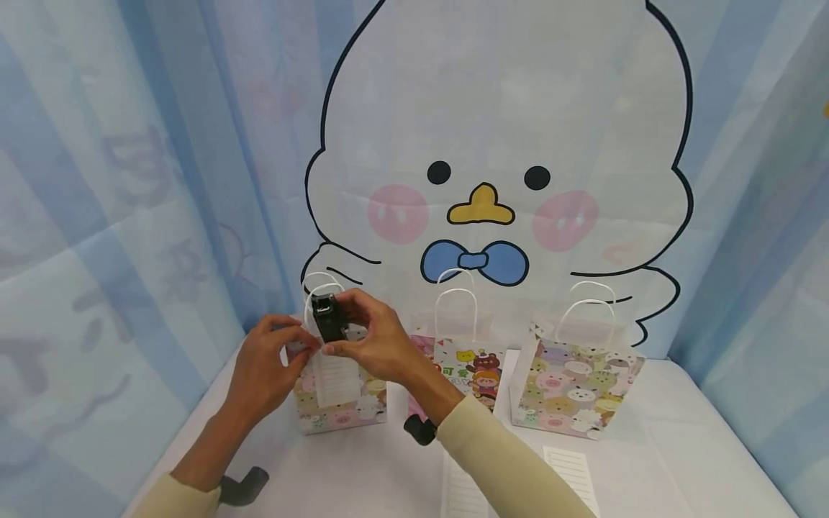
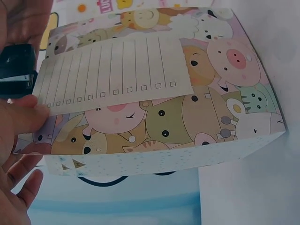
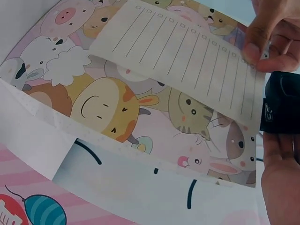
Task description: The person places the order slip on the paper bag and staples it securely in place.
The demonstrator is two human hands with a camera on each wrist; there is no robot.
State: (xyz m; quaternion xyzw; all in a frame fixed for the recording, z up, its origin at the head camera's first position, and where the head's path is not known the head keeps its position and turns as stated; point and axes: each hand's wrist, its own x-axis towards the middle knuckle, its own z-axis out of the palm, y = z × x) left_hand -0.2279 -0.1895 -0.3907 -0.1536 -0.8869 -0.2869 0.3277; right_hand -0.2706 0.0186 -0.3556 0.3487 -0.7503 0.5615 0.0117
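Observation:
At the left paper gift bag (image 1: 372, 406), printed with cartoon animals, my left hand (image 1: 262, 370) pinches the top of a lined checklist sheet (image 1: 338, 381) against the bag's upper edge. The thumb lies on the sheet in the left wrist view, with other fingers behind the bag. My right hand (image 1: 376, 338) grips a small black stapler (image 1: 328, 318) at the top edge of the sheet and bag. In the right wrist view the stapler (image 3: 283, 103) sits beside the sheet's end; its mouth is hard to make out. The sheet hangs flat over the bag's front.
Two more handled gift bags stand on the white table: a middle one (image 1: 469, 367) with cartoon figures, and a right one (image 1: 576, 385) with animals. Lined sheets (image 1: 570, 471) lie at the front, partly behind my right sleeve. A printed curtain (image 1: 492, 93) hangs behind.

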